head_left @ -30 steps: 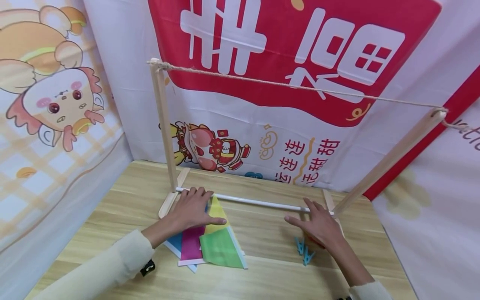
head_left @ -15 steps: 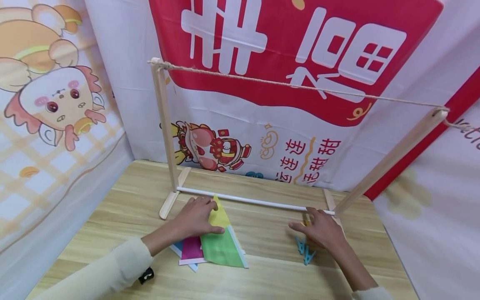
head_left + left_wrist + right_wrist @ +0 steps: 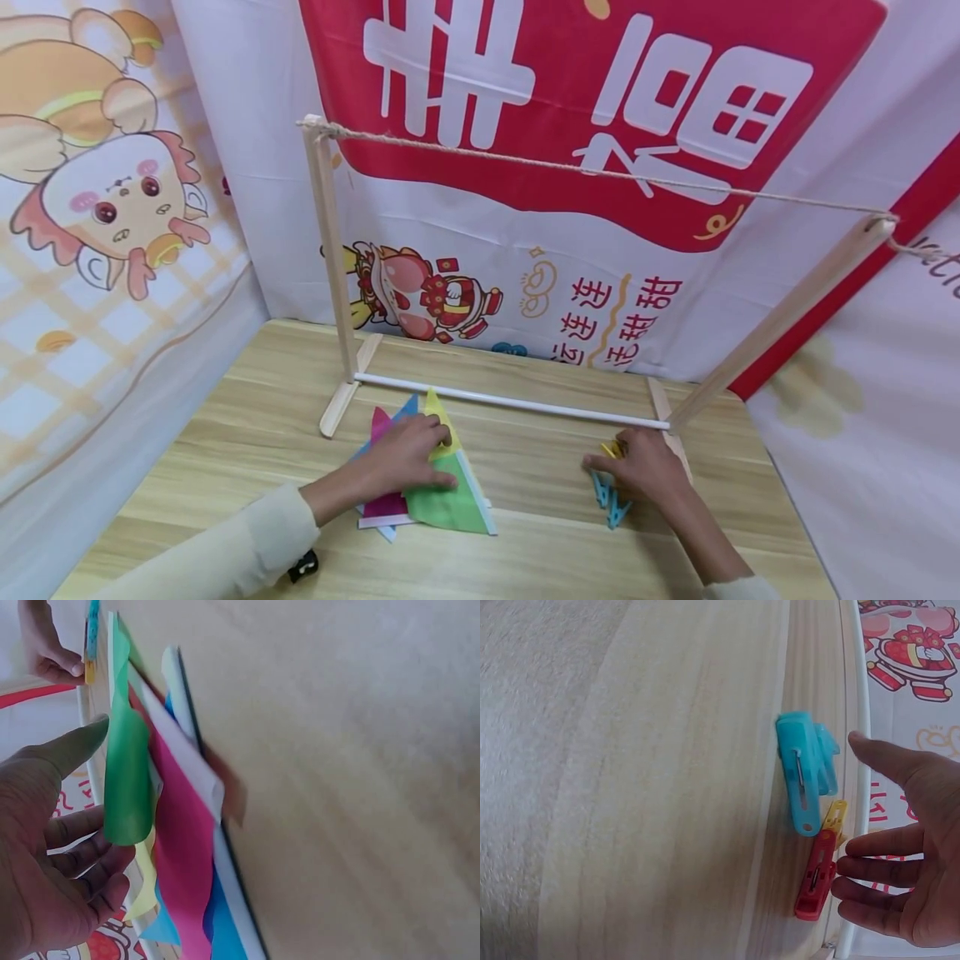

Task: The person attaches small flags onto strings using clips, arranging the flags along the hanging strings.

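Note:
Triangular pennants lie in an overlapping pile: a green pennant (image 3: 453,507) on top, beside a yellow pennant (image 3: 437,408), a magenta pennant (image 3: 381,421) and blue ones partly covered. My left hand (image 3: 401,458) is over the pile, thumb and fingers apart around the green pennant; in the left wrist view the fingers reach its curled lower end. My right hand (image 3: 652,464) is spread beside small clothespins. In the right wrist view I see light-blue clothespins (image 3: 799,776), a red clothespin (image 3: 816,877) and a yellow clothespin (image 3: 835,816) in front of its fingers; contact is unclear.
Behind the hands stands a wooden frame with a left post (image 3: 330,258) and a right post (image 3: 780,317). Twine (image 3: 525,162) runs between their tops, and a white rod (image 3: 510,402) joins their feet. Printed cloth (image 3: 465,200) hangs behind the wooden table (image 3: 525,550).
My left hand has drawn back from the rod toward me over the pennants, uncovering the magenta and blue tips. My right hand has also come back from the rod toward the clothespins.

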Demonstrator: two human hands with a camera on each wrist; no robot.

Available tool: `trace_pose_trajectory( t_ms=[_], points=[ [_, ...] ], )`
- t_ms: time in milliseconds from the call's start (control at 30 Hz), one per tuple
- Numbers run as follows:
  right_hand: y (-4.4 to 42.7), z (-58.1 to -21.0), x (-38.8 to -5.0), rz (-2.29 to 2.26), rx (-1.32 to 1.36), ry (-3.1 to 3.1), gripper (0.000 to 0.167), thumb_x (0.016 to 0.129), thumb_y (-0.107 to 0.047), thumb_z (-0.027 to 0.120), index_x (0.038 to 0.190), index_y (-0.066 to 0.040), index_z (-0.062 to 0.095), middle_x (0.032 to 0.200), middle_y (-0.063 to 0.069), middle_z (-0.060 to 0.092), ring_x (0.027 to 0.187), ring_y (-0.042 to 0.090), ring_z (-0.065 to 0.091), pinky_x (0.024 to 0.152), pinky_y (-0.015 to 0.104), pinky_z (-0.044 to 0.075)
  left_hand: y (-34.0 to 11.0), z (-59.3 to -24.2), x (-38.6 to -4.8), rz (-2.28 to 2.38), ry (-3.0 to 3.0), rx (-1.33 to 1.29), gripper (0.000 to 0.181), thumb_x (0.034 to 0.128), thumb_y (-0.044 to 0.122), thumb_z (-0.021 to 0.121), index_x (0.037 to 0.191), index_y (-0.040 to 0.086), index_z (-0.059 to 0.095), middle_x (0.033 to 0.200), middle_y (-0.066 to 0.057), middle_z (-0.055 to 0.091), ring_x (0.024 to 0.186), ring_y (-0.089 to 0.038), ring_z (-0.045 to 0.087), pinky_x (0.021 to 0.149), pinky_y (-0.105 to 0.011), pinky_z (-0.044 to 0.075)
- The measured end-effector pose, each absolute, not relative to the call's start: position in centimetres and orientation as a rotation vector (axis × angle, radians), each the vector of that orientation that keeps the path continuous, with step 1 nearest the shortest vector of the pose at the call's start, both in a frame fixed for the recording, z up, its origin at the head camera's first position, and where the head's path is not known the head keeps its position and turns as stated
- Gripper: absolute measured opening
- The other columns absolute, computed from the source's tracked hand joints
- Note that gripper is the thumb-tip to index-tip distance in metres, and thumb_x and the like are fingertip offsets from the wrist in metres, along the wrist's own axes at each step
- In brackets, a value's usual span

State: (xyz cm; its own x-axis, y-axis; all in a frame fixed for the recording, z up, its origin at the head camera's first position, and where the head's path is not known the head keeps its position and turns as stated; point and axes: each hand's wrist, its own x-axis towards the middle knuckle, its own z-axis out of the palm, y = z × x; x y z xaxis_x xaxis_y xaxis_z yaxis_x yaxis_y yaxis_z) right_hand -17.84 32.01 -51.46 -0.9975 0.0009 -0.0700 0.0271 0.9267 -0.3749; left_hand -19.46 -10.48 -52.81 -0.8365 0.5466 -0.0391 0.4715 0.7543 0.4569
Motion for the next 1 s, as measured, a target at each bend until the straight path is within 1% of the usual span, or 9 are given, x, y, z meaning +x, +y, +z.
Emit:
trace_pose_trajectory(
  t_ms=[200, 300, 400, 500, 633, 800, 867, 1000],
  points=[
    [32.2, -52.0, -17.9, -0.592, 0.024, 3.008, 0.065, 0.086, -0.063, 0.094, 0.073, -0.014, 0.051, 0.07, 0.0, 0.042, 0.069, 0.02, 0.045, 0.057, 0.034, 0.03, -10.3, -53.5, -19.1, 0.644, 2.776, 0.832, 0.066, 0.0801, 0.059, 0.1, 0.122, 0.012, 0.079, 0.112, 0.003, 0.07, 0.101, -0.014, 0.06, 0.09, -0.038, 0.059],
    [32.3, -52.3, -18.0, -0.591, 0.008, 3.02, 0.062, 0.087, -0.058, 0.094, 0.072, -0.014, 0.053, 0.069, 0.0, 0.044, 0.07, 0.021, 0.046, 0.057, 0.034, 0.031, -10.2, -53.6, -18.9, 0.645, 2.786, 0.834, 0.064, 0.0792, 0.055, 0.102, 0.119, 0.01, 0.08, 0.11, 0.001, 0.071, 0.099, -0.014, 0.061, 0.087, -0.036, 0.059],
    [32.3, -52.6, -18.1, -0.577, -0.01, 3.037, 0.059, 0.089, -0.053, 0.094, 0.073, -0.014, 0.054, 0.069, 0.001, 0.046, 0.072, 0.022, 0.047, 0.058, 0.035, 0.033, -10.2, -53.5, -18.6, 0.667, 2.784, 0.807, 0.061, 0.0806, 0.049, 0.103, 0.119, 0.007, 0.08, 0.108, -0.001, 0.071, 0.096, -0.014, 0.06, 0.085, -0.035, 0.058],
    [32.3, -52.8, -18.2, -0.557, -0.027, 3.059, 0.057, 0.091, -0.049, 0.094, 0.073, -0.014, 0.054, 0.071, 0.001, 0.047, 0.074, 0.022, 0.046, 0.059, 0.035, 0.034, -10.1, -53.5, -18.5, 0.716, 2.762, 0.756, 0.06, 0.0819, 0.042, 0.103, 0.122, 0.005, 0.079, 0.107, -0.002, 0.072, 0.096, -0.014, 0.06, 0.084, -0.035, 0.058],
    [32.3, -52.9, -18.3, -0.531, -0.071, 3.093, 0.055, 0.094, -0.044, 0.093, 0.07, -0.014, 0.053, 0.072, 0.001, 0.046, 0.073, 0.022, 0.045, 0.059, 0.034, 0.033, -10.1, -53.4, -18.4, 0.83, 2.684, 0.651, 0.067, 0.0804, 0.033, 0.105, 0.131, 0.001, 0.076, 0.105, -0.003, 0.071, 0.096, -0.016, 0.062, 0.085, -0.037, 0.059],
    [32.2, -53.0, -18.4, -0.495, -0.156, 3.134, 0.051, 0.098, -0.037, 0.09, 0.069, -0.013, 0.055, 0.07, 0.0, 0.045, 0.07, 0.021, 0.044, 0.063, 0.035, 0.034, -10.3, -53.4, -18.7, 0.977, 2.576, 0.524, 0.076, 0.0759, 0.024, 0.107, 0.138, -0.002, 0.071, 0.095, -0.005, 0.064, 0.09, -0.02, 0.057, 0.075, -0.033, 0.052],
    [32.2, -53.1, -18.5, -0.485, -0.168, 3.144, 0.048, 0.098, -0.034, 0.09, 0.07, -0.012, 0.058, 0.069, 0.0, 0.046, 0.069, 0.021, 0.044, 0.064, 0.036, 0.035, -10.4, -53.5, -18.9, 1.016, 2.546, 0.484, 0.077, 0.0747, 0.021, 0.108, 0.138, -0.001, 0.071, 0.092, -0.006, 0.063, 0.086, -0.02, 0.057, 0.07, -0.031, 0.049],
    [32.3, -53.1, -18.5, -0.476, -0.182, 3.156, 0.043, 0.099, -0.03, 0.089, 0.072, -0.011, 0.061, 0.07, 0.002, 0.051, 0.071, 0.021, 0.047, 0.067, 0.039, 0.04, -10.5, -53.6, -19.1, 1.061, 2.514, 0.418, 0.072, 0.0751, 0.017, 0.106, 0.137, 0.004, 0.073, 0.091, -0.005, 0.063, 0.08, -0.019, 0.056, 0.066, -0.028, 0.047]
  ],
)
